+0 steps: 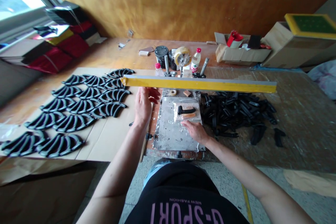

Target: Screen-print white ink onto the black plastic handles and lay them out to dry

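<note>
My left hand (143, 106) is raised under the left end of a yellow-edged frame (199, 83). Its fingers are apart and the frame's edge partly covers them; whether they touch it is unclear. My right hand (195, 131) rests at the front of a small clear block on a grey metal plate (170, 136), fingers pressed together, tips partly hidden. Just beyond those fingertips lies a black, L-shaped handle-like piece (187, 110), with a tan strip (188, 116) beside it. The frame spans above the plate, seen nearly edge-on.
Rows of black curved pieces (76, 105) lie on cardboard at left. A heap of black pieces (236, 112) is right of the plate. Behind the frame stand a tape roll (182, 56), a bottle (196, 60) and a dark tub (160, 56). Boxes (243, 54) sit back right.
</note>
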The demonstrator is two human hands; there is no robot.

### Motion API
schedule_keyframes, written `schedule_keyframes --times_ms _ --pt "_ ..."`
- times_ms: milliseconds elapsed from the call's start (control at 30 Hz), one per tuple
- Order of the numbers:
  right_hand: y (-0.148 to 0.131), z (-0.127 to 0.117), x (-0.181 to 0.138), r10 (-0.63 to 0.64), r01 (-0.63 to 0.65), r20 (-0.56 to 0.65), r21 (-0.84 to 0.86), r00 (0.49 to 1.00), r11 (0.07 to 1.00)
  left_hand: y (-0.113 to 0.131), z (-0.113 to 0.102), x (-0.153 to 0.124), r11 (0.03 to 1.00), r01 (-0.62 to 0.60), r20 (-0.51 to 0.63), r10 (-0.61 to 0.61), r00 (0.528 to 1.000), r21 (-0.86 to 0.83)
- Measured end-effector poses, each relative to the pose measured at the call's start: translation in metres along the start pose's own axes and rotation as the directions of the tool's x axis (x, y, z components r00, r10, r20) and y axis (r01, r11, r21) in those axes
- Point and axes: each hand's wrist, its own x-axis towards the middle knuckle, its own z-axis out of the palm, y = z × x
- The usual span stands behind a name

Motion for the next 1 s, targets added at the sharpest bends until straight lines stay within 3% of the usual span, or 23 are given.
schedule_keyframes --times_ms 100,233,367,433,533,633,800,1000 --pt "0.002 0.001 0.003 -0.002 0.001 0.035 0.038 0.999 0.999 0.0 0.0 0.001 1.0 0.004 0.001 -0.004 1.0 0.014" --pt "0.007 0.004 0.027 0.09 -0.09 0.007 -0.005 0.996 0.996 -0.001 0.0 0.001 1.0 0.013 0.016 -0.013 1.0 0.005" --pt "0.013 0.011 0.079 -0.101 0.098 -0.038 -0.071 0.994 0.993 -0.003 0.0 0.001 1.0 0.022 0.009 -0.022 1.0 -0.005" --pt "0.017 0.018 0.104 -0.164 0.164 0.017 -0.125 0.986 0.978 -0.003 0.0 0.001 1.0 0.021 0.009 -0.021 1.0 0.006" --pt "0.023 0.031 0.124 -0.156 0.182 0.142 -0.2 0.978 0.963 -0.002 0.0 0.001 1.0 0.017 0.011 -0.017 1.0 0.025" --pt "0.025 0.04 0.119 -0.188 0.239 0.22 -0.232 0.957 0.943 -0.002 0.001 0.0 0.999 0.019 0.009 -0.02 1.0 0.032" --pt "0.015 0.045 0.099 -0.225 0.262 0.212 -0.166 0.951 0.951 -0.001 0.002 -0.001 1.0 0.021 -0.007 -0.021 1.0 0.022" --pt "-0.021 0.036 0.061 -0.225 0.211 0.079 0.156 0.971 0.965 -0.001 0.001 0.0 1.0 0.029 -0.005 -0.029 1.0 0.003"
